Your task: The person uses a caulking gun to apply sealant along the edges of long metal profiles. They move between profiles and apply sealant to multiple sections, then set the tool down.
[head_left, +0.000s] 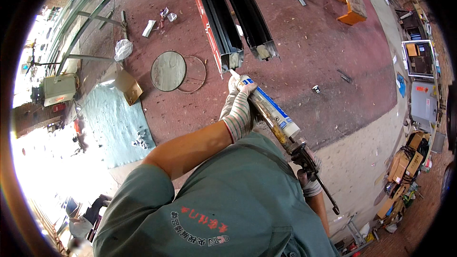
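A caulking gun (300,154) loaded with a white and blue sealant tube (272,107) lies slantwise across the front of my body. My left hand (239,107), in a striped knit glove, is closed round the front end of the tube. At the gun's handle, my gloved right hand (312,178) is closed, partly hidden behind the gun. The white nozzle (234,73) points at the near end of the left black metal profile (215,16), touching it or very close. A second black profile (247,16) runs alongside on the right. Pale material shows inside both cut ends.
Beyond my left hand stands a round stool (169,71). An open cardboard box (129,88) rests by a light blue sheet (116,126). Metal frames (95,16) stand far left, an orange wooden stool (351,7) far right. Boxes and tools (404,164) line the right side.
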A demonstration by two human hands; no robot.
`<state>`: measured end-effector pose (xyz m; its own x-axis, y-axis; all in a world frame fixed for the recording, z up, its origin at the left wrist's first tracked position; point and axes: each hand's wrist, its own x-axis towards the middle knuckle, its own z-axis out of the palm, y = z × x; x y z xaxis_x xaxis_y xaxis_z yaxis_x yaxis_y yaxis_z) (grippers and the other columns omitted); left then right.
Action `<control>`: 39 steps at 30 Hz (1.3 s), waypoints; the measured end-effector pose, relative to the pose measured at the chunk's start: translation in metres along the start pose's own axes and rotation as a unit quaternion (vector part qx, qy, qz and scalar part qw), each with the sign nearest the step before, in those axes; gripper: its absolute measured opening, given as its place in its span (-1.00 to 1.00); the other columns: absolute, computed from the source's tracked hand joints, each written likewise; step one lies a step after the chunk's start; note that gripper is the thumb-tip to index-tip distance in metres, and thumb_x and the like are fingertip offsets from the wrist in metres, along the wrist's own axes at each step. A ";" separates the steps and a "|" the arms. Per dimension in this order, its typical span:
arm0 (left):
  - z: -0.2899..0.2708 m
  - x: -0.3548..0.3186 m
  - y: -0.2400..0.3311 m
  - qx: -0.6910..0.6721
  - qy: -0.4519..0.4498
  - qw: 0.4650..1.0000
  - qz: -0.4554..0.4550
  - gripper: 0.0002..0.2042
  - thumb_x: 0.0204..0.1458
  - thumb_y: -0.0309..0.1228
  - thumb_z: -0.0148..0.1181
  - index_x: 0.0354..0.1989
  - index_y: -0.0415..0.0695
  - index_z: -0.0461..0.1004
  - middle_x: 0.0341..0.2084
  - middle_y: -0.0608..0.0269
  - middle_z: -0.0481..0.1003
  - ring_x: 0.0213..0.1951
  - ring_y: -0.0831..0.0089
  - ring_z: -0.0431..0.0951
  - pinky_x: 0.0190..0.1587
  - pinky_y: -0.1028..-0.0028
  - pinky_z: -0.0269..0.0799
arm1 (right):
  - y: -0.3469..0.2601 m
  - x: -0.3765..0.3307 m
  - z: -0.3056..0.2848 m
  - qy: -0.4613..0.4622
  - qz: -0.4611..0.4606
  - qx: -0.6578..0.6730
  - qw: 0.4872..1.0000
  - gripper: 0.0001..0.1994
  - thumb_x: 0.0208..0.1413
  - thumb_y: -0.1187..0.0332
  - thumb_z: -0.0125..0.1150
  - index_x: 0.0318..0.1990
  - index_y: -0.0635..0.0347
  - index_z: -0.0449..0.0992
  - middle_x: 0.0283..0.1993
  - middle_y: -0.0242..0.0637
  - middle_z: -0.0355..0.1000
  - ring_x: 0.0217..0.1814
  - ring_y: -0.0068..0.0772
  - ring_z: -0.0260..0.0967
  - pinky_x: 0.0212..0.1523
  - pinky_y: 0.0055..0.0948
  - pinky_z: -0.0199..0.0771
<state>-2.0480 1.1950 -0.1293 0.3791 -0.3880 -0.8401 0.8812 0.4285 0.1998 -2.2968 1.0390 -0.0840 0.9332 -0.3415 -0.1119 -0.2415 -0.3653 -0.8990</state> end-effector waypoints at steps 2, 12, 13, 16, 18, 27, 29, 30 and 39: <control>0.001 0.000 0.000 -0.001 0.002 1.000 0.005 -0.41 -0.02 -0.10 0.31 0.07 -0.15 0.20 -0.26 0.14 0.38 -0.25 0.19 0.52 -0.07 0.14 0.57 | 0.003 -0.001 -0.001 -0.012 0.006 -0.005 1.000 -0.33 0.02 -0.38 -0.03 -0.33 0.18 0.47 -0.46 -0.19 0.39 -0.45 -0.12 0.39 -0.44 -0.28 0.33; 0.007 -0.011 0.004 0.000 0.009 1.000 0.005 -0.41 -0.04 -0.09 0.30 0.05 -0.18 0.22 -0.27 0.12 0.39 -0.24 0.19 0.53 -0.06 0.11 0.57 | -0.004 0.005 -0.003 -0.006 -0.011 -0.032 0.999 -0.40 0.03 -0.30 0.03 -0.31 0.16 0.49 -0.45 -0.19 0.40 -0.43 -0.11 0.41 -0.43 -0.27 0.35; 0.004 -0.004 0.002 0.002 0.010 1.000 0.004 -0.41 -0.04 -0.09 0.30 0.04 -0.18 0.22 -0.27 0.11 0.39 -0.24 0.19 0.54 -0.06 0.10 0.57 | -0.001 0.004 -0.003 -0.001 -0.013 -0.018 1.000 -0.41 0.03 -0.28 0.05 -0.31 0.16 0.49 -0.45 -0.19 0.41 -0.42 -0.11 0.42 -0.42 -0.27 0.36; 0.003 0.010 -0.003 0.011 0.005 1.000 0.019 -0.43 -0.01 -0.08 0.28 0.02 -0.21 0.22 -0.28 0.08 0.41 -0.24 0.17 0.55 -0.06 0.11 0.58 | 0.000 0.003 -0.006 0.001 -0.004 -0.002 1.000 -0.45 0.03 -0.25 0.08 -0.31 0.15 0.49 -0.44 -0.20 0.42 -0.42 -0.13 0.43 -0.42 -0.29 0.37; 0.009 0.009 -0.004 0.005 0.008 1.000 0.010 -0.44 0.01 -0.08 0.26 0.02 -0.22 0.22 -0.28 0.07 0.41 -0.23 0.18 0.55 -0.06 0.11 0.59 | 0.006 0.001 -0.006 0.012 0.005 -0.004 1.000 -0.44 0.03 -0.25 0.08 -0.31 0.15 0.49 -0.45 -0.21 0.42 -0.44 -0.15 0.42 -0.43 -0.31 0.37; 0.014 0.018 -0.010 0.013 0.013 1.000 0.012 -0.44 0.02 -0.09 0.25 0.03 -0.20 0.22 -0.27 0.08 0.42 -0.23 0.17 0.55 -0.06 0.08 0.58 | 0.009 -0.005 -0.005 0.028 0.038 0.010 0.999 -0.48 0.00 -0.21 0.12 -0.30 0.14 0.51 -0.45 -0.25 0.41 -0.43 -0.20 0.41 -0.43 -0.33 0.36; 0.010 0.020 -0.010 0.013 0.011 1.000 0.016 -0.44 0.02 -0.09 0.25 0.04 -0.20 0.22 -0.27 0.09 0.42 -0.22 0.17 0.55 -0.06 0.08 0.58 | 0.008 -0.004 -0.005 0.024 0.038 0.011 0.999 -0.47 0.01 -0.22 0.10 -0.31 0.15 0.51 -0.45 -0.24 0.41 -0.43 -0.20 0.41 -0.42 -0.32 0.36; 0.007 0.020 -0.010 0.013 0.008 1.000 0.018 -0.44 0.02 -0.09 0.25 0.04 -0.20 0.22 -0.26 0.09 0.41 -0.22 0.17 0.55 -0.06 0.08 0.57 | 0.008 -0.002 -0.006 0.019 0.031 0.007 0.999 -0.46 0.02 -0.24 0.09 -0.31 0.15 0.51 -0.45 -0.24 0.41 -0.43 -0.20 0.41 -0.42 -0.32 0.36; 0.015 -0.008 0.000 -0.004 0.008 1.000 0.011 -0.36 -0.04 -0.06 0.30 0.08 -0.20 0.19 -0.23 0.08 0.38 -0.21 0.17 0.52 -0.03 0.08 0.55 | 0.022 -0.001 -0.010 -0.015 0.026 0.018 0.999 -0.37 0.02 -0.33 0.04 -0.30 0.17 0.50 -0.45 -0.21 0.42 -0.43 -0.16 0.41 -0.41 -0.29 0.36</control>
<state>-2.0468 1.1855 -0.1149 0.3946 -0.3650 -0.8433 0.8701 0.4434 0.2152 -2.3053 1.0229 -0.0996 0.9277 -0.3320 -0.1708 -0.2800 -0.3162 -0.9064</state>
